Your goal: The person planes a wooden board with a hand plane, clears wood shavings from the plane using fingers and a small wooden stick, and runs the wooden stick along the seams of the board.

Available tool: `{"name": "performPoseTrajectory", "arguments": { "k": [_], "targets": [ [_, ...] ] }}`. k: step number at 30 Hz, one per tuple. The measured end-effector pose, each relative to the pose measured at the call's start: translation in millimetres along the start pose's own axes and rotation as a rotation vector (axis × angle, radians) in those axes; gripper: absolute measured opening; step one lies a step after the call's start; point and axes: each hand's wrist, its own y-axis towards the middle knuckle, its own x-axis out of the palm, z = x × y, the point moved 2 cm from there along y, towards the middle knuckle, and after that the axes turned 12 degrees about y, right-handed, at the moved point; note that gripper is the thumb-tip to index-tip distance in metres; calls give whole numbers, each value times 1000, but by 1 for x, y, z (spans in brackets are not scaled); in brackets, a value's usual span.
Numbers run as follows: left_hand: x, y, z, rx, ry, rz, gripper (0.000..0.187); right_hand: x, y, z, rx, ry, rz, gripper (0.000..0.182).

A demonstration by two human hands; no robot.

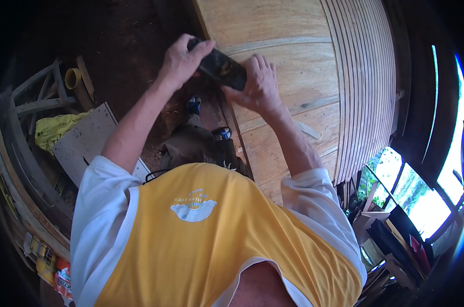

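Dark, the tool (221, 68) sits at the plywood panel's (293, 66) left edge; the left hand (183, 60) is wrapped around its end, and the right hand (257, 84) presses its side, fingers together.

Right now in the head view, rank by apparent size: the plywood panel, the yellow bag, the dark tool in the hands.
1. plywood panel
2. yellow bag
3. dark tool, though both hands hide part of it
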Motion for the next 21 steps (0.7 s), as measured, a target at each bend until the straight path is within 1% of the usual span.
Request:
{"name": "performPoseTrajectory", "arguments": {
  "k": [1, 2, 3, 6, 7, 9, 11, 12, 15, 18, 20, 21],
  "targets": [
    [9, -21, -5, -27, 19, -13, 57, -5, -21, -9, 31, 6, -45, 64],
    [20, -35, -18, 29, 35, 5, 55, -9, -40, -14, 58, 24, -64, 63],
    [23, -39, -20, 83, 52, 31, 54, -11, -40, -18, 78, 46, -86, 63],
    [10, -5, -19, 82, -18, 64, 52, -7, -6, -11, 74, -18, -106, 62],
    [-1, 15, -8, 5, -129, 74, 52, -5, 19, -6, 53, -15, -62, 61],
    [-31, 64, 4, 30, -99, 101, 50, 9, 72, 7, 12, -4, 23, 60],
    [-47, 94, 13, 94, -70, 97, 49, 16, 93, 16, 3, -9, 55, 60],
    [-47, 97, 14, 103, -62, 99, 51, 14, 100, 17, -7, -13, 73, 60],
    [-31, 57, 13, 9, 3, 53, 47, 3, 66, 9, 5, 21, 14, 59],
    [-7, 8, 1, -27, -83, 77, 48, -8, 29, -4, 25, 56, -55, 59],
    [-2, 7, -3, -16, -87, 88, 49, -11, 26, -7, 65, 59, -103, 59],
    [-6, 13, 0, -23, -107, 92, 48, -9, 34, -6, 57, 47, -95, 60]
  ]
}}
